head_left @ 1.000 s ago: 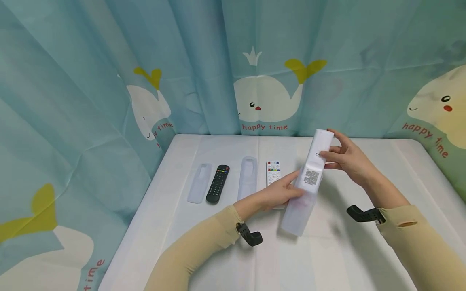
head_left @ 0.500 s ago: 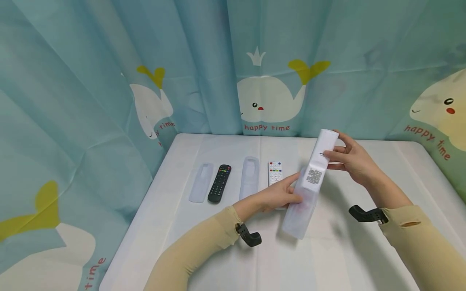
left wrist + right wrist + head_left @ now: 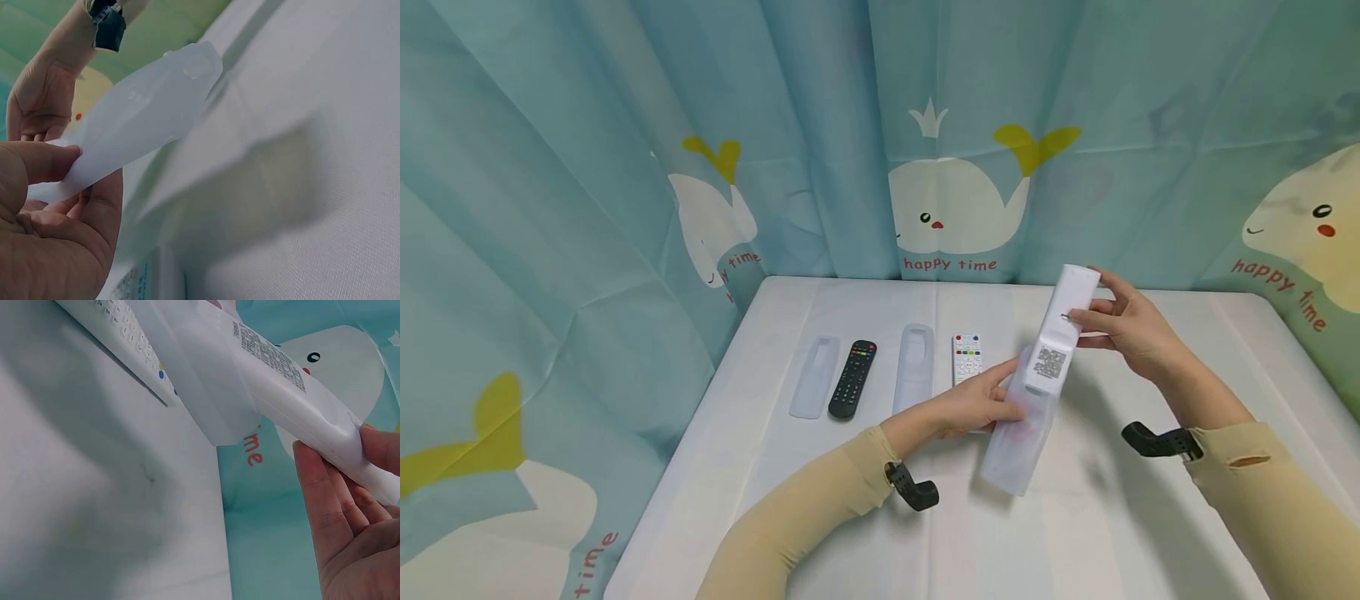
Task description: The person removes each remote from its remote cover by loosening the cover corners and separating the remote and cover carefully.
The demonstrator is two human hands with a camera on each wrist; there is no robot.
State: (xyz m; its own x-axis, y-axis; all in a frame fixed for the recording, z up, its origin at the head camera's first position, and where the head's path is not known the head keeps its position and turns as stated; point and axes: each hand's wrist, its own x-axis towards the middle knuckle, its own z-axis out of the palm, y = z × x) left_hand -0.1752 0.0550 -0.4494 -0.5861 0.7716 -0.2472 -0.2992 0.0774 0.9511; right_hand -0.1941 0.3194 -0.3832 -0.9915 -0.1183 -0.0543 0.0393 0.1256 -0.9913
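Note:
A white remote control (image 3: 1070, 302) with a printed square code on its back is held tilted over the table, partly inside a translucent sleeve (image 3: 1017, 450). My left hand (image 3: 966, 406) pinches the sleeve between thumb and fingers; in the left wrist view the sleeve's closed end (image 3: 187, 69) points away from the palm. With thumb and fingers, my right hand (image 3: 1138, 337) grips the remote's upper, bare end. The right wrist view shows the remote (image 3: 281, 394) emerging from the sleeve's open mouth (image 3: 219, 419). The remote's button side is turned away from the head view.
Left on the white table (image 3: 1105, 517) lie a translucent sleeve (image 3: 815, 379), a black remote (image 3: 852, 379) and a second sleeve (image 3: 913, 362). Another white remote (image 3: 967, 354) lies buttons up, partly behind my left hand. A whale-print curtain (image 3: 820, 167) borders the table.
The held remote has slid slightly up and right relative to its sleeve, while my left hand has moved slightly down with the sleeve. The head view has shifted a little.

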